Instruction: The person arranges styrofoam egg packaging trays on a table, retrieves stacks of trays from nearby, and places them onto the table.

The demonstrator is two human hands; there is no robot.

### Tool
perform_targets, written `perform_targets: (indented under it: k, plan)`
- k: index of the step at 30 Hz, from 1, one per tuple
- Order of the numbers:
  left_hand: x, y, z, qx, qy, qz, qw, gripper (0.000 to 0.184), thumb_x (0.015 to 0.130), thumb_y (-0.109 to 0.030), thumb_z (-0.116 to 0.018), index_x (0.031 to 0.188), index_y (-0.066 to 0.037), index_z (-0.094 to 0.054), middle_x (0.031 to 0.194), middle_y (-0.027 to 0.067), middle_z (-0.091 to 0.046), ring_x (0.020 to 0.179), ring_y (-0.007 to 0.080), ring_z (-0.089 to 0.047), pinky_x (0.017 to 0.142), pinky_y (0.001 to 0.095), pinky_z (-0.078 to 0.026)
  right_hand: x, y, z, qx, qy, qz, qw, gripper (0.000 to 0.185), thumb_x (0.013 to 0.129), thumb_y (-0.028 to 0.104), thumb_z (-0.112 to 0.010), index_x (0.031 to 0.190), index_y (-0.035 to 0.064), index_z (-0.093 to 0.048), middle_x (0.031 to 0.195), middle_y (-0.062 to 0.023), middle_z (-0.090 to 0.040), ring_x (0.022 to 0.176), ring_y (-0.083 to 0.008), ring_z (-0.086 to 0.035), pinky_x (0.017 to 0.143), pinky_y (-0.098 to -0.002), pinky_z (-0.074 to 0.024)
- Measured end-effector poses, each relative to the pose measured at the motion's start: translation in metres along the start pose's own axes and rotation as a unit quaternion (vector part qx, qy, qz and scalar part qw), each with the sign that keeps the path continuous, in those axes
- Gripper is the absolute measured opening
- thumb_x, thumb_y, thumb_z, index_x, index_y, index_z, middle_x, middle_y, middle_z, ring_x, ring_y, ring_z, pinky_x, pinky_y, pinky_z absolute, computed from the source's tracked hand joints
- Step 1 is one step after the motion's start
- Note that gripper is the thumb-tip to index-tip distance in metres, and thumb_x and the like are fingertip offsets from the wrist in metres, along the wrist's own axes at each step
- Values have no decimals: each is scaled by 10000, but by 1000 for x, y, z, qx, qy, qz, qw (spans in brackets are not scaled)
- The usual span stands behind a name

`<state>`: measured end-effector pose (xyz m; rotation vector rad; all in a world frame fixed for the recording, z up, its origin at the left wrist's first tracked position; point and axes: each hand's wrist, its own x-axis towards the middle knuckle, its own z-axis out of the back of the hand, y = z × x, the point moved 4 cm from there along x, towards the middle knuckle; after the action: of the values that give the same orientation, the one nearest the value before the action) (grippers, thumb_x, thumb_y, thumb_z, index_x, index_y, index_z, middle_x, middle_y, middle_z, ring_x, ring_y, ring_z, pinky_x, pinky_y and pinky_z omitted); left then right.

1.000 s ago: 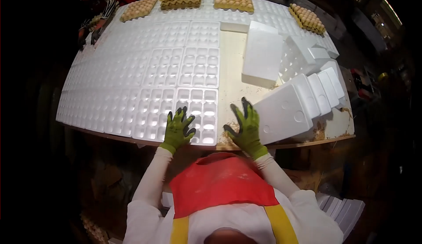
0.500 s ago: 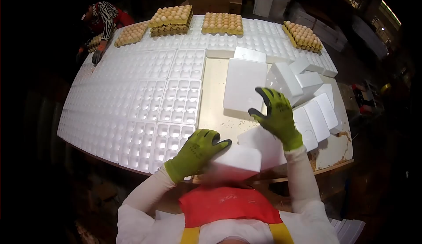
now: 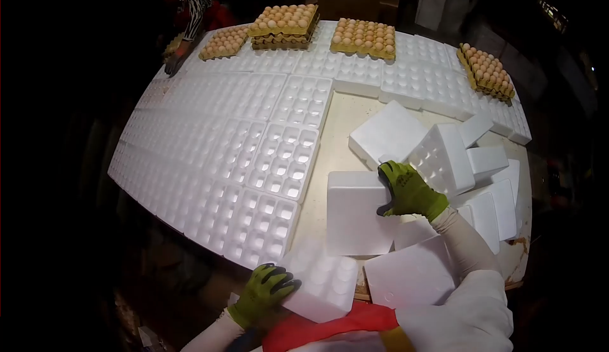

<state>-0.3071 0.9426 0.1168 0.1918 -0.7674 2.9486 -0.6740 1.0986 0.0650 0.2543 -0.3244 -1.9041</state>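
My left hand (image 3: 263,293), in a green glove with dark fingertips, grips the left edge of a white foam egg tray (image 3: 323,282) at the table's front edge. That tray is tilted, with its rounded bumps or cups partly showing. My right hand (image 3: 411,192), gloved alike, closes on the right edge of another white foam tray (image 3: 356,215), whose flat side faces me. Close to the right hand lie a tilted foam tray (image 3: 388,133) and one with its hollows showing (image 3: 438,158). Below my right forearm rests a further foam piece (image 3: 412,274).
Rows of foam egg trays (image 3: 273,161) cover the left and far table. Along the back stand a stack of egg flats (image 3: 283,22) and more flats of eggs (image 3: 363,38), (image 3: 485,69). Loose foam pieces (image 3: 485,215) are heaped at right. Another person's hand (image 3: 172,65) reaches in at far left.
My right hand has come down onto a foam tray and grips it. My left hand has moved down and left with its tray. Loose trays have shifted, and the view has turned left.
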Motion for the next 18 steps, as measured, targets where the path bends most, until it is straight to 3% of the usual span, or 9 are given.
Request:
perform_targets:
  k: [3,6,8,10,12,14,16,17,18]
  plan:
    - [36,-7,44,-83,134,10,988,577,751,-392,-804,1256,-146,-673,1108,59,-662,1079,260,-615,1081,510,-401,-10,22,35,82,20,1,996,887,550,459,-932,1262,90,-554,1242,-150,-552,1165,-351,-542,994,-433,-419]
    - [70,41,55,-224,87,-26,970,489,760,-323,-802,1203,-139,-707,1031,41,-695,995,248,-646,1058,480,-421,-31,34,61,128,-39,23,991,918,547,393,-950,1315,97,-543,1261,-138,-576,1196,-346,-552,1030,-441,-419]
    - [117,92,41,-243,-14,80,967,441,748,-241,-806,1163,-117,-725,976,43,-730,949,288,-678,1002,476,-458,-53,33,88,118,-93,-28,988,993,534,353,-965,1370,60,-516,1295,-141,-564,1204,-338,-573,1084,-432,-423]
    - [186,144,7,-73,-24,39,996,545,734,-219,-818,1251,-128,-671,1175,63,-693,1104,287,-635,1006,491,-452,-83,20,107,233,-211,-123,941,1019,540,314,-966,1396,30,-490,1297,-128,-556,1198,-297,-572,1065,-400,-445]
    - [254,156,-44,47,-51,-28,997,789,714,-333,-849,1420,-169,-537,1471,120,-506,1273,352,-517,1040,515,-421,-113,23,128,226,-314,-192,902,960,641,284,-915,1430,1,-447,1296,-127,-547,1193,-275,-555,1044,-385,-458]
    - [318,161,-109,162,2,-34,986,1045,662,-418,-878,1555,-251,-359,1625,145,-264,1425,472,-319,1098,596,-358,-160,13,113,194,-416,-278,844,954,723,297,-836,1499,-6,-373,1378,-139,-517,1229,-285,-533,1052,-400,-446]
    - [361,144,-136,284,85,-96,950,1114,643,-457,-883,1586,-306,-308,1654,131,-215,1453,526,-252,1118,673,-297,-203,4,95,141,-488,-340,791,953,785,299,-761,1559,-10,-300,1460,-153,-477,1272,-293,-503,1056,-411,-436]
    - [378,149,-160,254,131,-80,955,1091,671,-460,-870,1591,-332,-297,1661,130,-209,1461,528,-238,1108,703,-291,-208,5,95,133,-502,-333,787,942,787,271,-752,1562,-11,-295,1469,-158,-470,1276,-295,-500,1056,-420,-435]
    - [388,161,-183,268,72,-98,956,990,713,-458,-839,1562,-276,-365,1629,140,-261,1435,506,-255,1068,639,-372,-213,10,91,129,-518,-333,777,932,790,242,-744,1564,-11,-290,1478,-163,-462,1279,-297,-496,1056,-428,-435]
